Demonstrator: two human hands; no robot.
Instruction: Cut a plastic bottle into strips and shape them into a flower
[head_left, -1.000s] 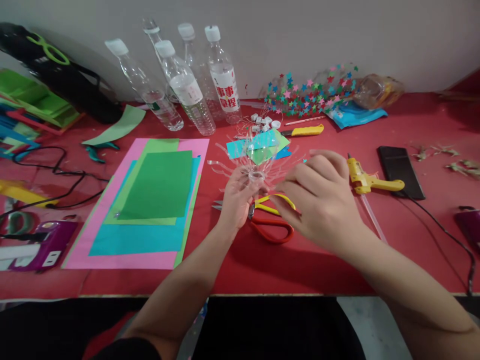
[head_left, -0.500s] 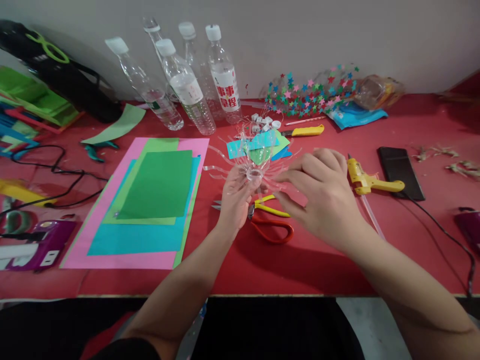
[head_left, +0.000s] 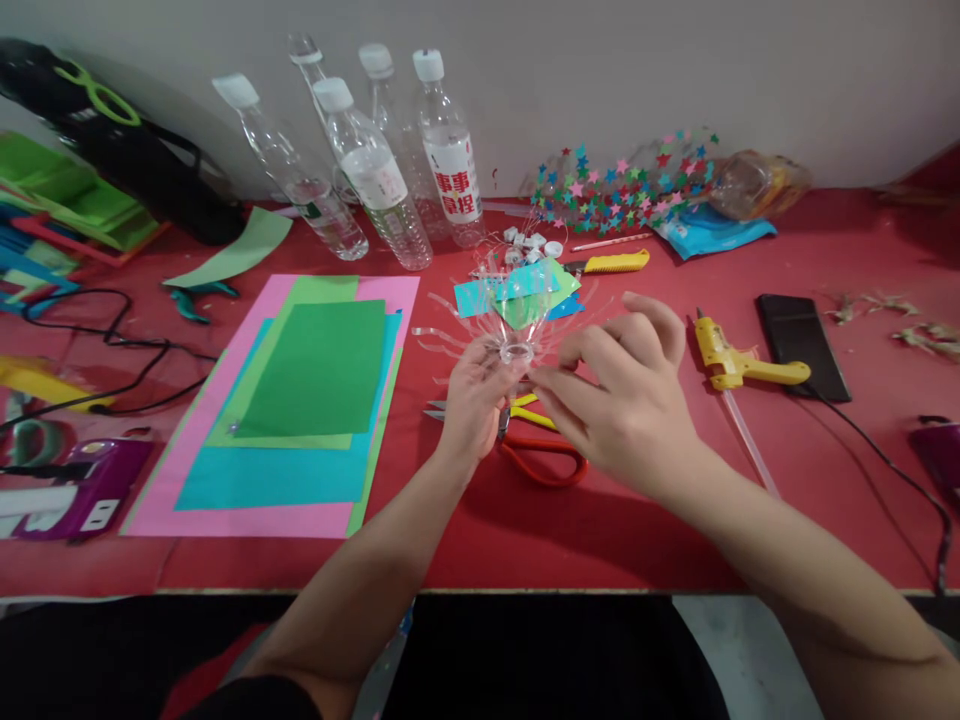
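Observation:
A clear plastic bottle top (head_left: pixel 517 352), its body cut into many thin strips that fan outward, is in my left hand (head_left: pixel 478 385). The mouth of the bottle top faces me. My right hand (head_left: pixel 626 385) is close beside it on the right, thumb and forefinger pinched together at the strips near the neck; the exact bit of plastic between the fingertips is hard to see. Beneath the hands lie scissors with one red and one yellow handle (head_left: pixel 546 468), partly covered by my left hand. Blue and green paper pieces (head_left: pixel 480 297) lie just behind the bottle top.
Coloured paper sheets (head_left: pixel 311 370) lie at left. Several clear bottles (head_left: pixel 450 165) stand by the wall. A yellow glue gun (head_left: pixel 724 355), its cord trailing right, and a black phone (head_left: pixel 801 345) lie at right. A yellow utility knife (head_left: pixel 615 261) and star-covered plastic (head_left: pixel 622 190) are behind.
My right hand has moved slightly left and in toward the bottle neck, its thumb and forefinger closing. The bottle top has shifted slightly right in my left hand.

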